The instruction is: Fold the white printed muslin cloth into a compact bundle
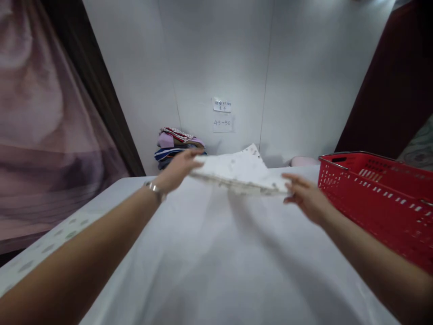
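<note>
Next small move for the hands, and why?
I'd probably lower the white patterned cloth onto the white table surface: the left hand and right hand hold its opposite ends, and its near edge appears raised.

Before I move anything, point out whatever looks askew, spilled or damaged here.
Nothing looks spilled or plainly damaged. Only the white patterned cloth held up in front looks slightly askew: one corner juts out at the back, beyond the rest. Blur hides finer flaws.

Single head view, close over the table point(203, 253), forward and down toward the wall point(216, 49).
</note>
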`<state>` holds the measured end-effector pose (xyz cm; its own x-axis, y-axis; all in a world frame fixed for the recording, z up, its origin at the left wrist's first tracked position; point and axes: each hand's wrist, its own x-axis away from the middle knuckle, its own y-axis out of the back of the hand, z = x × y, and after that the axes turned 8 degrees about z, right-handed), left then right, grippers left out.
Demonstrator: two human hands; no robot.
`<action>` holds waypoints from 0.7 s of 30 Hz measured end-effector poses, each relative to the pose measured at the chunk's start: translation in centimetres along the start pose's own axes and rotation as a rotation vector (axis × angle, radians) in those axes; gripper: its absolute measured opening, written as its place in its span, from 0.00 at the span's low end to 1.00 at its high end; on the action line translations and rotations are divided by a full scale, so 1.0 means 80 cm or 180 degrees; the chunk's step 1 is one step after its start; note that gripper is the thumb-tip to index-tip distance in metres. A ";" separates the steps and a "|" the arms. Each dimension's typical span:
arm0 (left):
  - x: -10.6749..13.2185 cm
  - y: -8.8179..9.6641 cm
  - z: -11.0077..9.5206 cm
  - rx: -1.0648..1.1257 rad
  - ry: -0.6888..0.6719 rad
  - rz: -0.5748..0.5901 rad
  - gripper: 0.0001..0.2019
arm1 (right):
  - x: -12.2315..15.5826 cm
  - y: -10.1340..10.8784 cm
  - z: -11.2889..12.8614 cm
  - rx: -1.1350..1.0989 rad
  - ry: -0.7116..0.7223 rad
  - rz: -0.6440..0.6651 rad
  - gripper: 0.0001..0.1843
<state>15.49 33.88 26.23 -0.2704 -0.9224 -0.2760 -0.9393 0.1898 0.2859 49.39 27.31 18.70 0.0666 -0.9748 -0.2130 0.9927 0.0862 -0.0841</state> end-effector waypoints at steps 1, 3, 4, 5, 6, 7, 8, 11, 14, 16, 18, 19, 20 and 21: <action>0.040 0.001 0.033 -0.0182 0.0412 0.0048 0.25 | 0.022 -0.014 -0.035 0.0021 -0.0372 0.0147 0.22; 0.118 -0.005 0.095 -0.0256 0.1470 -0.0026 0.27 | 0.066 -0.040 -0.101 0.0037 -0.1118 0.0416 0.22; 0.152 -0.011 0.122 -0.0142 0.1963 -0.0072 0.28 | 0.086 -0.051 -0.129 0.0024 -0.1434 0.0498 0.22; 0.182 -0.018 0.144 0.0006 0.2397 -0.0167 0.29 | 0.103 -0.061 -0.151 0.0014 -0.1731 0.0561 0.22; 0.206 -0.024 0.161 0.0150 0.2724 -0.0334 0.29 | 0.117 -0.068 -0.167 0.0043 -0.1917 0.0630 0.22; 0.225 -0.028 0.173 0.0371 0.2819 -0.0423 0.28 | 0.128 -0.074 -0.176 0.0026 -0.1999 0.0655 0.22; 0.238 -0.031 0.179 0.0500 0.2850 -0.0516 0.28 | 0.137 -0.079 -0.180 -0.0006 -0.2030 0.0679 0.22; 0.255 -0.022 0.176 0.0496 0.2546 -0.0692 0.29 | 0.157 -0.089 -0.168 -0.0118 -0.1896 0.0749 0.22; 0.260 -0.003 0.169 0.0056 0.2264 -0.0652 0.29 | 0.175 -0.103 -0.160 -0.0017 -0.2025 0.0946 0.24; 0.266 0.006 0.173 -0.0271 0.2386 -0.0576 0.29 | 0.188 -0.114 -0.167 0.0083 -0.2181 0.1103 0.26; 0.275 0.010 0.183 -0.0490 0.2622 -0.0482 0.29 | 0.199 -0.123 -0.177 0.0182 -0.2202 0.1213 0.26; 0.280 0.011 0.189 -0.0560 0.2696 -0.0419 0.29 | 0.202 -0.125 -0.181 0.0253 -0.2189 0.1277 0.26; 0.284 0.012 0.194 -0.0622 0.2730 -0.0340 0.28 | 0.204 -0.125 -0.183 0.0347 -0.2211 0.1374 0.26; 0.288 0.013 0.198 -0.0698 0.2744 -0.0245 0.28 | 0.202 -0.124 -0.182 0.0439 -0.2274 0.1529 0.27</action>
<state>4.89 18.16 5.60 0.1277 -0.8791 0.4592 -0.8627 0.1299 0.4887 39.17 13.67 1.90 0.4822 -0.7391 0.4703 0.8413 0.5404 -0.0134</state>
